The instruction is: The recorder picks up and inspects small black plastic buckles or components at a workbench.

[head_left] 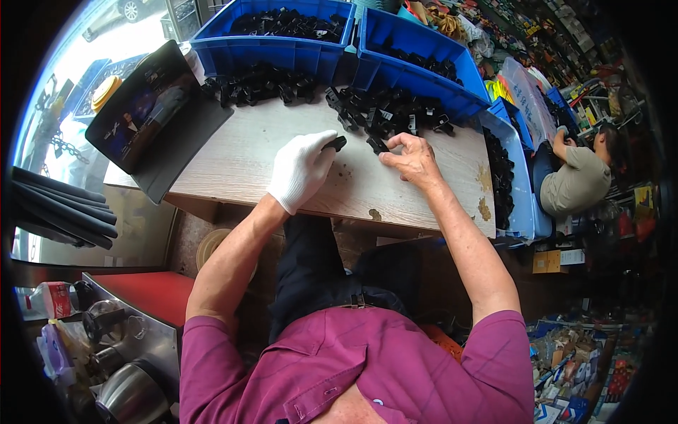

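My left hand (302, 164), in a white knit glove, is closed on a small black plastic part (337, 143) that sticks out past its fingertips. Just to the right, my bare right hand (415, 161) pinches another black plastic piece (376, 145) between thumb and fingers, low over the pale wooden table (247, 152). The two pieces are a short gap apart. Beyond my hands lie a heap of similar black parts (381, 113) and, further left, a second heap (261, 85). Their exact kind is too small to make out.
Two blue bins (272, 53) (424, 74) of black parts stand along the table's far edge. A propped tablet (145, 106) stands at the left. A lighter blue bin (521, 191) adjoins the right edge. A person (579, 177) sits further right.
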Available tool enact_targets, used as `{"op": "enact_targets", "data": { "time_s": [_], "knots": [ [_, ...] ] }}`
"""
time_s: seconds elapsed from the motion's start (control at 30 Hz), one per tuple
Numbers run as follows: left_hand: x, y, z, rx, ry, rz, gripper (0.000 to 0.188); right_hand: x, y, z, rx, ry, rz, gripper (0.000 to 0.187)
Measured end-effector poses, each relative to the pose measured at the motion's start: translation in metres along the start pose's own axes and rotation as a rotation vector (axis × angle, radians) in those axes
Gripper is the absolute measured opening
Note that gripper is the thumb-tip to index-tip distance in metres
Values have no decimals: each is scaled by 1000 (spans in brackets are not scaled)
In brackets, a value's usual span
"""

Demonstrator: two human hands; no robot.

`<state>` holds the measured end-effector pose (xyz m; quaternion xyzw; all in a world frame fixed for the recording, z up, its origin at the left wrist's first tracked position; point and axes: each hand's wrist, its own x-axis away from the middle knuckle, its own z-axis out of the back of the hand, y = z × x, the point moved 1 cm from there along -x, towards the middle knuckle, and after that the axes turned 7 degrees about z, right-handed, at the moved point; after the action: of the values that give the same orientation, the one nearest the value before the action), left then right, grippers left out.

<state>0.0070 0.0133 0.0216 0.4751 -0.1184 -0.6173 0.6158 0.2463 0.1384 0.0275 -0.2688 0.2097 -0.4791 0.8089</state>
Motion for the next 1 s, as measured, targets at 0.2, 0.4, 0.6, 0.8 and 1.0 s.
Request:
{"op": "enact_targets", "data": {
  "time_s": [0.2,0.4,0.6,0.8,1.0],
  "knots": [
    [-3,9,-19,44,59,-151,25,18,-25,4,-188,-129,-51,30],
    [-18,8,-43,-126,-179,-282,24,23,-22,1,-190,-149,-35,24],
    [-29,5,-48,-128,-233,-353,25,26,-27,1,-199,-112,-25,23],
    [-27,-2,-51,-179,-252,-428,29,24,-26,-3,-229,-107,-3,23],
    [-14,5,-44,-272,-210,-473,33,19,-16,-2,-230,-158,36,30]
  ]
}}
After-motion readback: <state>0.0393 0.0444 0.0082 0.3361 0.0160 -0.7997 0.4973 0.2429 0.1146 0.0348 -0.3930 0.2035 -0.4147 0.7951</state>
